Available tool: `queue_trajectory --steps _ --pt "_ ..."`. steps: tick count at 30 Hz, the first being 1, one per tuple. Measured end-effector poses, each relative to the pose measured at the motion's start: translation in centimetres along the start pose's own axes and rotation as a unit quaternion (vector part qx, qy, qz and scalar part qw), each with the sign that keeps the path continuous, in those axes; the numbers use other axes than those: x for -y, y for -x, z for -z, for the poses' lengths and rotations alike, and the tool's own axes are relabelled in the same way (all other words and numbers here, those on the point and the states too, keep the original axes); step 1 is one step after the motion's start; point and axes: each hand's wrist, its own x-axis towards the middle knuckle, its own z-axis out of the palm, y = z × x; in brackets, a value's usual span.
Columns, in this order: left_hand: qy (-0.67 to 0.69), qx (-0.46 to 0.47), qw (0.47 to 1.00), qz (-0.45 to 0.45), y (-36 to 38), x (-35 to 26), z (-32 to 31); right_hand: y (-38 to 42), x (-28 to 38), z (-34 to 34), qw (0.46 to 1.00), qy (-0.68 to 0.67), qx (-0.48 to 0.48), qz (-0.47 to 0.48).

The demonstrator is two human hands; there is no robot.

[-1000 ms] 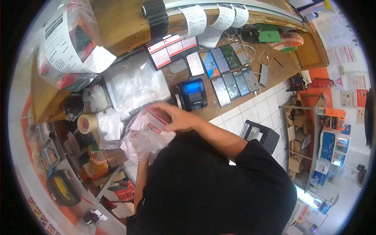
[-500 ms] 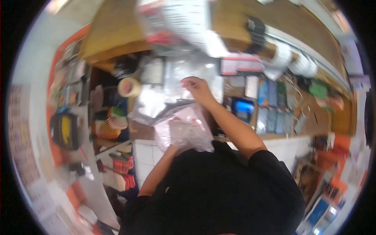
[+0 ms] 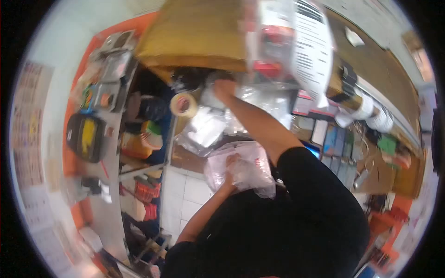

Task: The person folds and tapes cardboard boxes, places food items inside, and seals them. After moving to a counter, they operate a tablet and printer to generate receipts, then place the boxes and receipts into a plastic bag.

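Observation:
My left hand is at the front edge of the table, closed on a pale pink package in clear plastic; loose plastic covers part of the hand. My right hand reaches to the back of the table, among clear plastic bags. Its fingers are blurred and partly hidden, so what they touch cannot be made out. Below and left of it lies a shiny silver-white packet. More clear plastic packaging lies under and beside my right forearm.
A roll of tape stands left of the bags. Overhead hang a printed white sheet and a wooden shelf. Several phones lie to the right, with white rolls behind. A black-and-yellow bag is at far left.
My right hand has moved from above the plastic packaging to the bags further back. My view has shifted left, so things appear further right. The pink package stays with my left hand.

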Motion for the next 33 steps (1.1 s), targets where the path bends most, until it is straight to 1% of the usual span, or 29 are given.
queue_trajectory --steps 1,2,4,6,7,9,10,11,12,15,17,20,21,23,24,26,27,28,29,30,31,32,33 --pt "-0.001 0.017 1.000 0.008 0.3 0.2 -0.2 -0.4 0.8 0.4 0.996 -0.056 0.054 -0.047" --pt "0.004 0.034 0.999 0.016 0.6 0.5 -0.4 -1.4 1.4 -2.6 0.951 -0.234 -0.077 -0.187" --pt "0.007 0.064 0.998 0.025 0.9 0.9 -0.6 -1.5 1.7 -1.8 0.912 -0.303 0.038 -0.275" --pt "0.006 0.086 0.996 0.031 0.9 1.4 -0.5 0.5 2.9 1.7 0.895 -0.377 -0.064 -0.232" --pt "0.004 0.091 0.995 0.029 1.0 1.9 -0.4 -0.6 2.1 0.4 0.912 -0.354 -0.098 -0.184" --pt "-0.005 0.094 0.995 0.033 0.7 2.5 0.2 -2.7 2.3 -4.2 0.833 -0.447 -0.173 -0.278" --pt "-0.010 0.097 0.995 0.033 0.8 2.6 0.3 -2.8 2.4 -4.0 0.831 -0.440 -0.146 -0.308" --pt "-0.014 0.100 0.994 0.034 0.8 2.7 0.4 -2.2 2.2 -3.8 0.833 -0.456 -0.132 -0.284" --pt "-0.017 0.104 0.994 0.034 0.9 2.9 0.5 -0.9 2.0 -1.4 0.834 -0.472 -0.117 -0.259" --pt "-0.024 0.112 0.993 0.036 0.9 3.1 0.8 1.3 2.8 4.4 0.787 -0.520 -0.070 -0.323" --pt "-0.027 0.117 0.992 0.037 1.0 3.3 0.9 2.3 2.8 7.7 0.769 -0.544 -0.084 -0.325" --pt "-0.033 0.119 0.991 0.045 1.1 3.3 0.9 1.7 2.7 5.3 0.816 -0.513 -0.134 -0.229" --pt "-0.034 0.121 0.991 0.046 1.2 3.2 0.8 0.5 2.6 2.8 0.838 -0.492 -0.155 -0.180" --pt "-0.035 0.124 0.990 0.049 1.3 3.0 0.6 0.4 2.0 2.9 0.906 -0.399 -0.089 -0.113" --pt "-0.035 0.125 0.990 0.049 1.3 3.1 0.5 0.9 1.7 5.6 0.941 -0.325 0.000 -0.091" --pt "-0.036 0.123 0.990 0.049 1.4 3.0 0.3 2.7 0.4 8.2 0.964 -0.257 0.018 -0.069" --pt "-0.035 0.123 0.991 0.048 1.3 3.0 0.2 3.4 -0.5 8.3 0.960 -0.267 -0.052 -0.071" --pt "-0.033 0.125 0.991 0.042 1.5 2.8 -0.1 4.7 -1.8 9.3 0.937 -0.329 -0.096 -0.075" --pt "-0.034 0.123 0.991 0.041 1.7 2.8 -0.3 6.4 -3.3 10.7 0.877 -0.454 -0.126 -0.090" --pt "-0.034 0.122 0.991 0.042 1.6 2.9 -0.2 8.2 -4.8 12.1 0.800 -0.575 -0.133 -0.106" --pt "-0.035 0.121 0.991 0.039 1.6 2.9 -0.2 10.3 -6.1 13.9 0.730 -0.659 -0.134 -0.122" --pt "-0.038 0.119 0.992 0.035 1.6 2.7 -0.3 12.5 -7.7 14.7 0.681 -0.707 -0.150 -0.116" --pt "-0.037 0.118 0.992 0.033 1.4 2.9 -0.3 14.8 -8.9 16.2 0.641 -0.742 -0.137 -0.143"
